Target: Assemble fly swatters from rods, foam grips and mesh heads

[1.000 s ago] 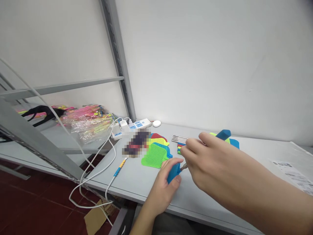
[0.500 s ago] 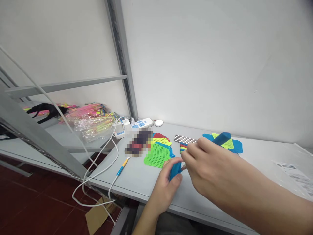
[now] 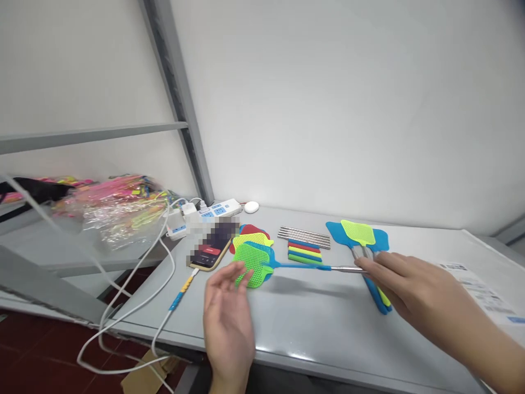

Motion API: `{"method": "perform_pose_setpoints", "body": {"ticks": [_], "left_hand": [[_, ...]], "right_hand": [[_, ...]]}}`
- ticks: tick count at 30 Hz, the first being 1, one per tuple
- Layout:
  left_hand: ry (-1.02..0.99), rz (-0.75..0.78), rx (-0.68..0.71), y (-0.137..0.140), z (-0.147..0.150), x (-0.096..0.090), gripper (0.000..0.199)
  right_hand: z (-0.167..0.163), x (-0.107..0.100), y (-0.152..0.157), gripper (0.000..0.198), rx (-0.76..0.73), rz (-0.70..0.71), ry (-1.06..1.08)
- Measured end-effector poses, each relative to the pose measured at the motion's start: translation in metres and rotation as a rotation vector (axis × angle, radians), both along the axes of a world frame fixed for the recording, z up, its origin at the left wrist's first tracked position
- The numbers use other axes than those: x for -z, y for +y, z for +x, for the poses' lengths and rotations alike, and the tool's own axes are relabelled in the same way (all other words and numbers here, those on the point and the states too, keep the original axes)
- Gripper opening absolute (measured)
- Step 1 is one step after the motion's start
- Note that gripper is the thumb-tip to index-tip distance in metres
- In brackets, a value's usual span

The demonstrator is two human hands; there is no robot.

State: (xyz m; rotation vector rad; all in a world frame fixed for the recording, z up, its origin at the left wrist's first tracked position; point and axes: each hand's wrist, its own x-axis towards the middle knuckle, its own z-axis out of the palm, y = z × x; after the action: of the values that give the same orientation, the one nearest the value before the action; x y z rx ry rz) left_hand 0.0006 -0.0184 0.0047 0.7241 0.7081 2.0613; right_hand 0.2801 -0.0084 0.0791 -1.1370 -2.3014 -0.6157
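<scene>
In my right hand [image 3: 410, 279] is a fly swatter [image 3: 348, 268], gripped by the metal rod; its handle is hidden by the hand. The blue front part points left and is blurred, apparently seen edge-on. My left hand [image 3: 229, 323] is open, palm up and fingers slightly curled, below the tip of that blue part. Just behind its fingers lies a light green swatter head [image 3: 248, 257]. Beside it are yellow [image 3: 250, 239] and red [image 3: 252, 229] swatter heads and a blue one. Assembled fly swatters [image 3: 359, 232] with blue and yellow-green heads lie stacked near my right hand.
Several metal rods [image 3: 303, 237] lie behind coloured handle tubes [image 3: 304, 251] on the grey table [image 3: 311, 328]. A phone [image 3: 215, 246] with a charging cable [image 3: 180, 295] and a power strip [image 3: 221, 209] are at left. A plastic bag [image 3: 488, 290] lies at right.
My left hand has let go of the blue swatter head and moved left, opening. My right hand has drawn the swatter to the right, turning it lengthwise across the table. The view has shifted right.
</scene>
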Motion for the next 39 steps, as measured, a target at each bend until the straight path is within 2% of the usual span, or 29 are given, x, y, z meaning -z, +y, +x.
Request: {"method": "perform_pose_setpoints", "body": {"ticks": [2, 3, 6, 8, 10, 13, 16, 19, 22, 26, 36, 39], "left_hand": [[-0.11, -0.074, -0.081, -0.001, 0.011, -0.001, 0.017], [-0.142, -0.13, -0.062, -0.002, 0.018, -0.002, 0.016], [-0.118, -0.25, 0.156, -0.012, 0.044, -0.005, 0.029], [0.001, -0.239, 0.32, -0.021, 0.06, -0.008, 0.045], [0.132, -0.199, 0.404, -0.028, 0.071, -0.012, 0.05], [0.167, -0.241, 0.358, -0.029, 0.082, -0.02, 0.048], [0.107, -0.326, 0.247, -0.021, 0.085, -0.029, 0.04], [0.143, -0.325, 0.211, -0.012, 0.084, -0.037, 0.041], [0.212, -0.229, 0.291, -0.009, 0.084, -0.041, 0.034], [0.237, -0.169, 0.383, -0.011, 0.085, -0.039, 0.042], [0.281, -0.263, 0.382, -0.008, 0.083, -0.03, 0.047], [0.341, -0.304, 0.449, -0.002, 0.085, -0.026, 0.046]], "right_hand": [[0.004, 0.012, -0.013, 0.022, 0.035, -0.147, 0.063], [0.003, 0.017, -0.019, 0.022, 0.051, -0.225, 0.108], [-0.008, 0.024, -0.039, 0.022, 0.063, -0.352, 0.227], [-0.017, 0.026, -0.049, 0.023, 0.032, -0.352, 0.251], [-0.024, 0.029, -0.056, 0.025, -0.006, -0.325, 0.271], [-0.03, 0.033, -0.063, 0.026, -0.023, -0.292, 0.293], [-0.034, 0.039, -0.068, 0.025, 0.003, -0.317, 0.31], [-0.039, 0.044, -0.07, 0.026, 0.019, -0.355, 0.361], [-0.043, 0.046, -0.07, 0.028, 0.013, -0.397, 0.431], [-0.046, 0.042, -0.071, 0.03, 0.018, -0.5, 0.503], [-0.045, 0.041, -0.068, 0.028, -0.019, -0.649, 0.597], [-0.047, 0.044, -0.063, 0.027, -0.028, -0.772, 0.728]]}}
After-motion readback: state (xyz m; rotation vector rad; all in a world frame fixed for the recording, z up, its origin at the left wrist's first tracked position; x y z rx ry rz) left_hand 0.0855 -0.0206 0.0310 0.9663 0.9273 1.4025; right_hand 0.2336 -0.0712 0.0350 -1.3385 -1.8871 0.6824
